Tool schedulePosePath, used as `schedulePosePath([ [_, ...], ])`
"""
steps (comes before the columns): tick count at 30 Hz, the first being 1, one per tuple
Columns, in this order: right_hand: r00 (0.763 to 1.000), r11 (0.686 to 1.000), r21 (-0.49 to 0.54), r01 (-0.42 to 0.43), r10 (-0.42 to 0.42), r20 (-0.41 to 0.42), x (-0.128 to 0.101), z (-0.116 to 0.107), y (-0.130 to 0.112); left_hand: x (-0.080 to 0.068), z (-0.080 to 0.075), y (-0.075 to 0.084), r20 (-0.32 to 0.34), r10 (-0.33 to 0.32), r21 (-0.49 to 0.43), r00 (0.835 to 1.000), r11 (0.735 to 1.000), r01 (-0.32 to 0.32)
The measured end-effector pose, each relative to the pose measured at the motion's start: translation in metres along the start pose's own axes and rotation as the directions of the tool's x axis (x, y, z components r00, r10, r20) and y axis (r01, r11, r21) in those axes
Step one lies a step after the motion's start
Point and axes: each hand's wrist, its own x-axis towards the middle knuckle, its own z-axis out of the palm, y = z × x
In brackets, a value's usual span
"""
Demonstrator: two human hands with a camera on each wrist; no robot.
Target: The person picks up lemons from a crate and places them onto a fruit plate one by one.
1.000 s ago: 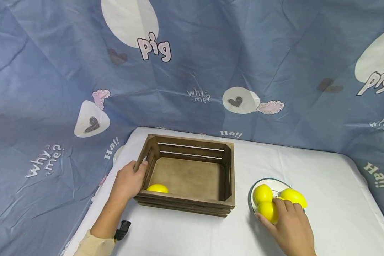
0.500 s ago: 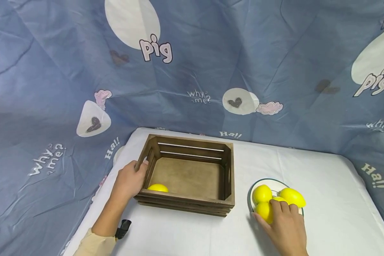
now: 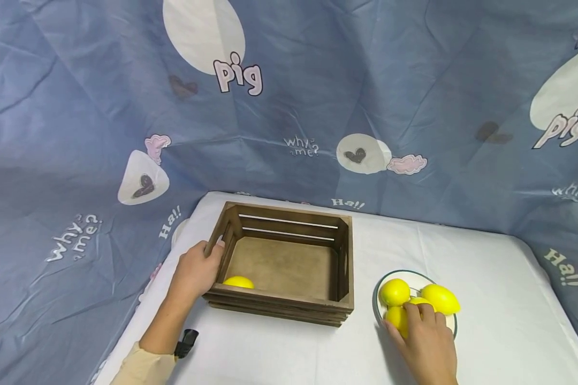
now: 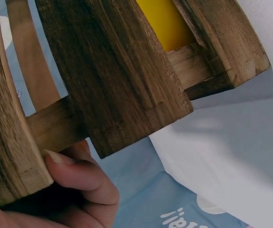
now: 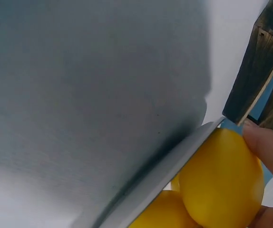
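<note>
Seen from the head view, the left hand [image 3: 194, 274] grips the left wall of the dark slatted wooden crate [image 3: 289, 305], with one yellow lemon [image 3: 238, 282] inside, while the right hand [image 3: 426, 345] curls round the nearest yellow lemon [image 3: 396, 317] on the round white green-rimmed plate [image 3: 377, 306]. Left wrist view: fingers [image 4: 82, 176] hooked under the crate's slat [image 4: 112, 90]. Right wrist view's blurry, but a fingertip [image 5: 269, 148] seems to press that lemon [image 5: 219, 178] at the plate's rim.

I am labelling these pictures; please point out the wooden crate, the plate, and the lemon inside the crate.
wooden crate [image 3: 279, 306], head view, front wall.
plate [image 3: 416, 275], head view, far rim.
lemon inside the crate [image 3: 238, 282], head view, visible top.
</note>
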Motion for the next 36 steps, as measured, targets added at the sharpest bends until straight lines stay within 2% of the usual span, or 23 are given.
schedulePosePath([
  [12,0.999,0.999,0.002,-0.038,0.038,-0.005,-0.004,-0.006,0.001,0.000,0.001,0.000,-0.001,0.002,0.004,1.000,1.000,-0.002],
  [18,0.998,0.999,0.024,-0.049,0.050,-0.041,0.003,-0.020,-0.002,-0.001,0.000,0.002,-0.002,0.006,0.002,1.000,1.000,-0.006],
  [22,0.996,0.991,0.097,-0.092,0.093,-0.005,0.017,-0.039,-0.011,-0.002,0.000,0.002,0.000,0.002,-0.001,1.000,1.000,-0.002],
  [27,0.994,0.976,0.193,-0.099,0.089,0.061,0.041,-0.065,-0.025,-0.002,0.000,0.000,0.005,-0.006,-0.005,1.000,1.000,0.006],
  [32,0.989,0.967,0.236,-0.095,0.065,0.131,0.067,-0.093,-0.039,-0.002,-0.001,0.000,0.010,-0.009,-0.001,1.000,1.000,0.009],
  [36,0.994,0.954,0.298,-0.011,-0.023,0.110,0.089,-0.113,-0.052,-0.001,-0.001,-0.001,0.011,-0.008,-0.008,1.000,1.000,0.008],
])
